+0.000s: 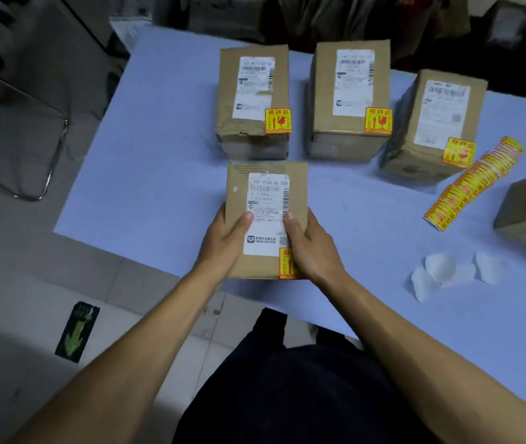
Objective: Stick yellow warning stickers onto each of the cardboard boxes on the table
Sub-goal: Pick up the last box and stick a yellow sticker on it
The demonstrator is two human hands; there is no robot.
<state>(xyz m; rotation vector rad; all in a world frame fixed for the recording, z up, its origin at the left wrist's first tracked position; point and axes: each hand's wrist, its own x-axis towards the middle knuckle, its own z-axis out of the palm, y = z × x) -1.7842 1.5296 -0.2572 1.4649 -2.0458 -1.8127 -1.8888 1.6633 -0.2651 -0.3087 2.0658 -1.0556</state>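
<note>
1. My left hand (223, 241) is bare: no glove, no ring, no watch or band at the wrist.
2. My right hand (311, 248) is bare as well, with nothing on the fingers or the wrist.
3. My thumbnails are short and plain, with no polish on them.
4. Both of my forearms are uncovered all the way down to the bottom edge of the view; no sleeve or cuff shows anywhere along them.
5. Below my arms I wear dark clothing (303, 389), black or close to it, plain, with no print, logo or seam that I can make out.
</note>
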